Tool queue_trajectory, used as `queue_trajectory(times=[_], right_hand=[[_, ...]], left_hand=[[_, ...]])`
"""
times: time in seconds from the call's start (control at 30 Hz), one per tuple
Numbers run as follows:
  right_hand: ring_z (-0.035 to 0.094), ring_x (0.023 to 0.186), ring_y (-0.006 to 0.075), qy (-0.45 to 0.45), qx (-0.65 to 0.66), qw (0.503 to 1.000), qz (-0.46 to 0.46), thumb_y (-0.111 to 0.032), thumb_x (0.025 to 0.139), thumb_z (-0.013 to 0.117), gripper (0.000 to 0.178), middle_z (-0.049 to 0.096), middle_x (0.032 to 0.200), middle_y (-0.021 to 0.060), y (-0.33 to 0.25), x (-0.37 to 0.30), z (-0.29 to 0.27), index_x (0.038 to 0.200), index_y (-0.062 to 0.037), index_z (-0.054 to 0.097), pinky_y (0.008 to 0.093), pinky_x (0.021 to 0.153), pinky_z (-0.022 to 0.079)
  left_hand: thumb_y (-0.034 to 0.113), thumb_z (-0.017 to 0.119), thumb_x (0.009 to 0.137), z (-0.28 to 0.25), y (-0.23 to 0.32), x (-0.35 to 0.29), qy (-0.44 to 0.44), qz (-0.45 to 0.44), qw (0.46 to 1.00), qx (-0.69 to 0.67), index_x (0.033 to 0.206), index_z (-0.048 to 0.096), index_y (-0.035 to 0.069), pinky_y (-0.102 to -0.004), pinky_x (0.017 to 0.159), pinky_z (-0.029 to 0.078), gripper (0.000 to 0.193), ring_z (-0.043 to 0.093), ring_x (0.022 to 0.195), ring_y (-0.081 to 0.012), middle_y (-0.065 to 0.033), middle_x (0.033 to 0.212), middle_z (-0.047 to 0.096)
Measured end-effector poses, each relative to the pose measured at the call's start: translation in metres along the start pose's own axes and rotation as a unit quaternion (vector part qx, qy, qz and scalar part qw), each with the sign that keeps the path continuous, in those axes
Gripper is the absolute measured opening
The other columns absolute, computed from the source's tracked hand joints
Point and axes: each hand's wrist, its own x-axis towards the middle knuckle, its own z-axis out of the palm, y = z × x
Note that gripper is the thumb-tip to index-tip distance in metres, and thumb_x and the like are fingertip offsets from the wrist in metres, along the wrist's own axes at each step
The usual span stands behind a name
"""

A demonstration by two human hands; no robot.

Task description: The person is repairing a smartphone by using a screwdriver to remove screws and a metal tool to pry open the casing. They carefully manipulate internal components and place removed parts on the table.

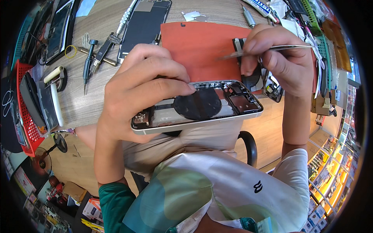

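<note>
My left hand is closed around the left end of an opened phone housing with a silver frame. Its fingertips press on the far inner edge, beside a round black pad. Bare pockets and small metal parts show inside the tilted housing. To the upper right, my right hand pinches thin metal tweezers. Their tip points left over the red mat, blurred and apart from the housing. Under that hand lie dark phone parts, partly hidden, and a small camera-side piece.
A phone screen panel lies at the far left of the mat. Near it are a screwdriver and several other tools. A red basket stands at the left edge. A glue tube lies at the back right. A chair armrest curves below.
</note>
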Motion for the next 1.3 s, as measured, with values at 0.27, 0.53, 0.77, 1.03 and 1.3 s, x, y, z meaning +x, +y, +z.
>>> queue_trajectory(times=[0.27,0.53,0.77,1.03,1.3], right_hand=[[0.079,0.095,0.0341,-0.067,-0.126,0.990,0.004,-0.005,0.092,0.080,0.020,0.079,0.106,0.0240,-0.016,0.017,0.013,0.108,0.0067,0.077,0.0428,0.085,0.064],[0.082,0.083,0.0364,-0.129,-0.247,0.956,-0.089,-0.005,0.086,0.086,0.022,0.082,0.093,0.0200,-0.023,0.027,0.021,0.103,0.0060,0.078,0.0416,0.072,0.067],[0.082,0.081,0.0358,-0.181,-0.272,0.940,-0.097,-0.003,0.085,0.086,0.022,0.081,0.093,0.0199,-0.029,0.036,0.019,0.102,0.0063,0.077,0.0404,0.071,0.067],[0.081,0.078,0.0343,-0.092,-0.192,0.963,-0.164,0.000,0.084,0.085,0.020,0.082,0.093,0.0194,-0.001,0.031,0.029,0.102,0.0066,0.078,0.0393,0.068,0.067],[0.081,0.073,0.0291,-0.084,-0.200,0.963,-0.159,0.004,0.083,0.084,0.022,0.082,0.091,0.0172,0.001,0.027,0.029,0.104,0.0072,0.079,0.0361,0.065,0.066]], left_hand=[[0.061,0.065,0.089,0.000,-0.002,-0.002,-0.003,-0.006,1.000,-0.003,0.098,0.082,0.002,-0.0428,0.088,0.053,0.062,0.067,0.093,-0.0310,-0.0109,0.099,0.077],[0.031,0.075,0.079,0.006,0.007,0.002,0.024,-0.038,0.999,0.020,0.094,0.082,0.003,-0.0402,0.087,0.054,0.032,0.068,0.094,-0.0290,-0.0094,0.099,0.078],[0.033,0.075,0.080,0.005,0.002,0.000,0.021,-0.015,0.999,0.021,0.094,0.081,0.003,-0.0407,0.086,0.054,0.034,0.068,0.092,-0.0293,-0.0100,0.100,0.078],[0.041,0.073,0.082,0.004,-0.003,-0.001,0.009,0.006,1.000,0.022,0.096,0.081,0.001,-0.0409,0.087,0.054,0.043,0.068,0.092,-0.0299,-0.0111,0.100,0.077],[0.047,0.071,0.086,0.003,0.000,0.000,0.009,-0.008,1.000,0.014,0.096,0.082,0.002,-0.0415,0.088,0.054,0.048,0.068,0.093,-0.0305,-0.0113,0.100,0.077]])
